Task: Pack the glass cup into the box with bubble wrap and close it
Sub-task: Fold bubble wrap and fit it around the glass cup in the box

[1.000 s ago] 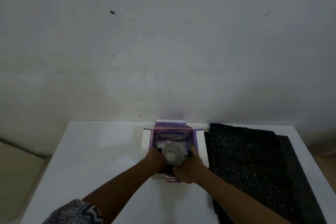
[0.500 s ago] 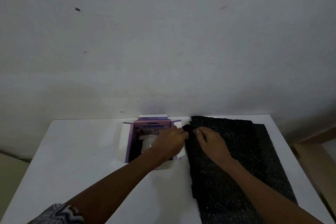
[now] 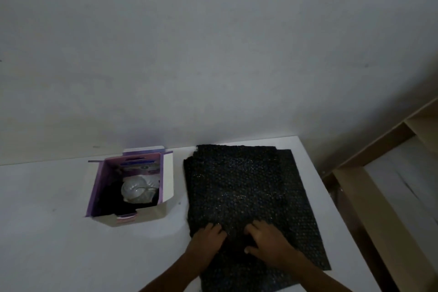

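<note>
On the surface, right half: black bubble wrap (image 3: 248, 182), several sheets stacked flat, edges not squared up. Near the box, not touching it.
On the surface, left of centre: box (image 3: 167, 178), purple w/ white flaps, top open, flaps standing up or splayed out.
Inside the box: glass cup (image 3: 135, 189), clear, sits toward the right wall. Upright or tipped, can't tell in this light. Dark stuff under it and to its left, prob. wrap already laid in as padding, too dim to be sure. Printed purple panel shows on the far inner wall.
Left grip (image 3: 208, 236): on the near-left part of the stack, fingers bent, tips on the top sheet. Pinching a sheet or only pressing on it, can't tell.
Right grip (image 3: 267, 242): just beside the left one, same stack, fingers bent, thumb toward the near edge. A dark fold lies btwn the two hands. Pinch or press, can't tell here either.
Surface (image 3: 59, 232): white, set against a plain wall.
Done, as I read it: cup is in the box, approx. the first half of the job.
Left, as I read it: no wrap over the top of the cup, gaps round it not filled, flaps not folded down, box not closed.
Step in hand, prob.: separating one sheet off the stack to go over the cup.
</note>
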The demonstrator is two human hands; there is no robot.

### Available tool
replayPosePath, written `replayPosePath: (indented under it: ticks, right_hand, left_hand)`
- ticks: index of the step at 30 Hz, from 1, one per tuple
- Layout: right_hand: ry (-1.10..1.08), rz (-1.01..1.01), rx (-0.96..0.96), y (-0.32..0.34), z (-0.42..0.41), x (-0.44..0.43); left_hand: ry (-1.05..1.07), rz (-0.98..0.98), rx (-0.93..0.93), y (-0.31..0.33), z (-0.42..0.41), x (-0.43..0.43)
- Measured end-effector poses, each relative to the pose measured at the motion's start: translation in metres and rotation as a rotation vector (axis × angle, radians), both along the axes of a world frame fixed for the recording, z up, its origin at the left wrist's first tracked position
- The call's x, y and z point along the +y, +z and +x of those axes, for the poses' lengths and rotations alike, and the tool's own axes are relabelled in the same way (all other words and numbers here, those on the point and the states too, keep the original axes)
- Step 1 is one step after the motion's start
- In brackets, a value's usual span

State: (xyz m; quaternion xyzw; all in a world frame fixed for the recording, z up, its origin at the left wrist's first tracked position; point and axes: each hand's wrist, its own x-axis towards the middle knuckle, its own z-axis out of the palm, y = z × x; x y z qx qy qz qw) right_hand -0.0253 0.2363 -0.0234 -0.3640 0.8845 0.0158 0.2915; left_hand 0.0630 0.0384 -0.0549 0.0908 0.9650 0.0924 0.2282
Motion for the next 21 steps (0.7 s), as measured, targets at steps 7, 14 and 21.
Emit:
replayPosePath:
  ticks: [7,14,21]
  right_hand:
    - [0.071,-0.154,0.054,0.004,-0.025,0.014]
    - [0.048,-0.228,0.097,0.038,-0.099,-0.011]
    - [-0.086,-0.072,0.327,-0.001,-0.124,-0.050]
  left_hand:
    - [0.267,0.402,0.152,0.032,-0.017,-0.025]
    - [0.247,0.098,0.549,0.045,-0.045,-0.046]
    - [0.045,0.006,0.389,0.014,-0.051,-0.029]
